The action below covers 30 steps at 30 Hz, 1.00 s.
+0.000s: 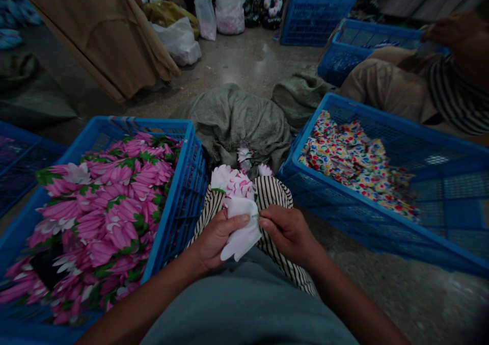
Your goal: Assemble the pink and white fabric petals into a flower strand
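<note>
In the head view, I'm clamping a white petal piece (240, 239) in my left hand (214, 239), above my striped trousers (278, 192); my right hand (292, 233) is pinching its edge near a green strip (254, 216). A loosening left grip could be letting it slip or crease. Pink-and-white petals (240, 183) are lying farther forward on the trousers, possibly sliding off if my lap is tilting.
</note>
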{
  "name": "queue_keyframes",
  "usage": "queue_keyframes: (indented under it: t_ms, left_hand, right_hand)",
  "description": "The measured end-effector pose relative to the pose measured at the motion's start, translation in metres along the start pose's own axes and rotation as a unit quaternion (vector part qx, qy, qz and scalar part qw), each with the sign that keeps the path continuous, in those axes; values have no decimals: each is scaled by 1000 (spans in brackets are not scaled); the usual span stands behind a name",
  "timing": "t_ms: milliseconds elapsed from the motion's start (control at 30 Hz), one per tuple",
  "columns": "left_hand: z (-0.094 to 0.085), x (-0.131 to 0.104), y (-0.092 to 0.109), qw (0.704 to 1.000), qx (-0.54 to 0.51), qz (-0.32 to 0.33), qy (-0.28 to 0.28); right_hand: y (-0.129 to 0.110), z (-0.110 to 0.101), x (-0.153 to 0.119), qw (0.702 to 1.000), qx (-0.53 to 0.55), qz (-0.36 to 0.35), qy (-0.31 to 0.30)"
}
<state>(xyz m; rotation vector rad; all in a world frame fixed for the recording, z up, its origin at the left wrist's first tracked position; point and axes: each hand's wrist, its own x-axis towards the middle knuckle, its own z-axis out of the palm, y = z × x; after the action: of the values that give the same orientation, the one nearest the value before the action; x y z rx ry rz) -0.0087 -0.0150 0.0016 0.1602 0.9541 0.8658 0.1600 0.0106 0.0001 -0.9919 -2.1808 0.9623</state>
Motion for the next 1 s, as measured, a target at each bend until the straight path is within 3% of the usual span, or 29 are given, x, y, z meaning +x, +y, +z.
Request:
queue_keyframes:
  t_ms: [100,233,333,467,533,600,667,767,900,1000]
  left_hand:
    - [2,0,0,1000,-20,0,8]
    - [5,0,-1,999,-23,8,31]
    - [7,1,-2,999,14,28,44]
    - [9,3,-2,976,167,124,67]
    - [9,3,-1,956,239,164,42]
    - [7,3,-1,952,258,164,13]
    - [2,2,-3,967,220,126,3]
    - [-5,3,-7,994,83,72,-16]
    - [-9,7,-7,996,-56,67,-11]
    - [-8,9,-4,995,-68,62,-25]
  right_hand:
    - [6,3,-5,997,37,21,66]
    - [8,9,-8,962,148,137,184]
    - [1,15,-7,947,229,165,157]
    - [-10,24,0,944,267,160,107]
    - [-9,29,5,947,256,174,91]
    - [-4,33,11,945,248,196,83]
    - [1,37,16,937,262,214,83]
    - [7,40,18,909,331,242,79]
    - [9,43,17,860,419,281,74]
    - [8,45,17,854,427,287,78]
